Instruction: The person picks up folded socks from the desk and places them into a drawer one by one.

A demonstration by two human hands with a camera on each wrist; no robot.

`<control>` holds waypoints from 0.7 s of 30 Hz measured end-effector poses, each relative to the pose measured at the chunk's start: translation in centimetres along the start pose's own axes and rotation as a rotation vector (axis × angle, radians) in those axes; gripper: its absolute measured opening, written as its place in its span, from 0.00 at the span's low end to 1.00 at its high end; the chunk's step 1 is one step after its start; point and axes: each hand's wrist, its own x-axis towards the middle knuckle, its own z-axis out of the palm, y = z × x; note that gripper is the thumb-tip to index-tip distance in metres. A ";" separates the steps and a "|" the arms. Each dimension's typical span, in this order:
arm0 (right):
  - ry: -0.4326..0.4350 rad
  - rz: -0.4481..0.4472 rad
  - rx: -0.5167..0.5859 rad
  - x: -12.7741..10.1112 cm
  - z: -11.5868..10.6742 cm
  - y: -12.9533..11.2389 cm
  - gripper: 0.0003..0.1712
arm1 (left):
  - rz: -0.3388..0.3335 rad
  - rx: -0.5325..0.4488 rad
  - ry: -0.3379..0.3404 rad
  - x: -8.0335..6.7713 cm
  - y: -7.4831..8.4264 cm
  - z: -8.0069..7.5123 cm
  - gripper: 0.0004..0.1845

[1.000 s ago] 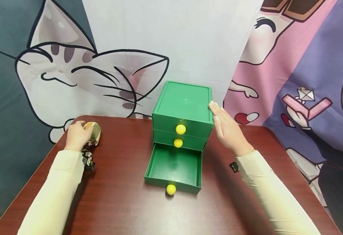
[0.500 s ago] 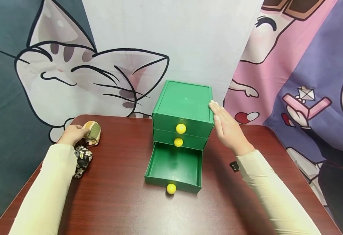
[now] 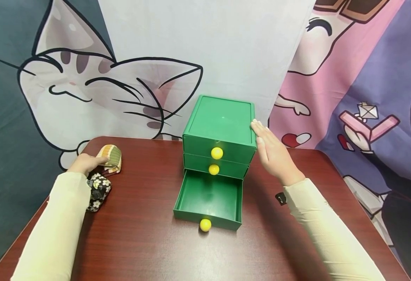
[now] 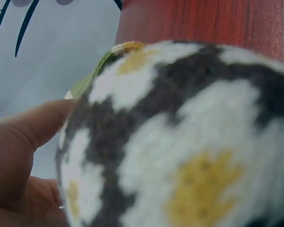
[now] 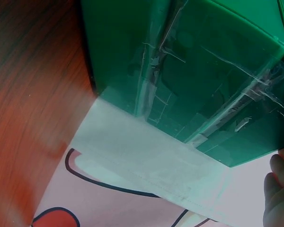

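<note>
Your right hand lies flat, fingers straight, against the right side of the green drawer chest, bracing it. The bottom drawer stands pulled out with nothing showing inside. Your left hand sits at the table's far left corner, fingertips on the striped green pouch, with the black flowered pouch just beside your wrist. This looks like the pick-up step: next you need a firm pinch on one pouch, then a carry across to the drawer. Whether your left fingers are closed on the striped pouch I cannot tell; the left wrist view is filled by blurred flowered fabric. The right wrist view catches only a fingertip.
</note>
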 end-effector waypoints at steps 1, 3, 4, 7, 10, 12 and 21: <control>0.000 0.000 -0.001 0.0 0.0 0.0 0.27 | -0.006 0.011 -0.012 0.1 0.0 0.0 0.52; 0.000 -0.001 -0.001 0.0 0.0 0.0 0.27 | -0.013 0.049 -0.029 0.2 0.0 -0.1 0.54; 0.000 -0.001 -0.002 0.0 -0.1 0.0 0.27 | -0.009 0.068 -0.037 0.3 0.0 -0.1 0.54; -0.003 -0.001 -0.001 0.0 -0.1 0.0 0.27 | -0.014 0.094 -0.052 0.5 -0.2 0.0 0.55; -0.006 -0.002 -0.001 0.0 -0.1 0.0 0.27 | -0.008 0.084 -0.051 0.6 -0.3 0.1 0.54; -0.006 -0.004 -0.002 0.0 -0.1 0.0 0.27 | -0.009 0.056 -0.056 0.7 -0.3 0.2 0.54; -0.014 0.002 0.003 0.1 -0.1 0.1 0.27 | 0.059 -0.010 0.058 0.3 -0.2 1.0 0.42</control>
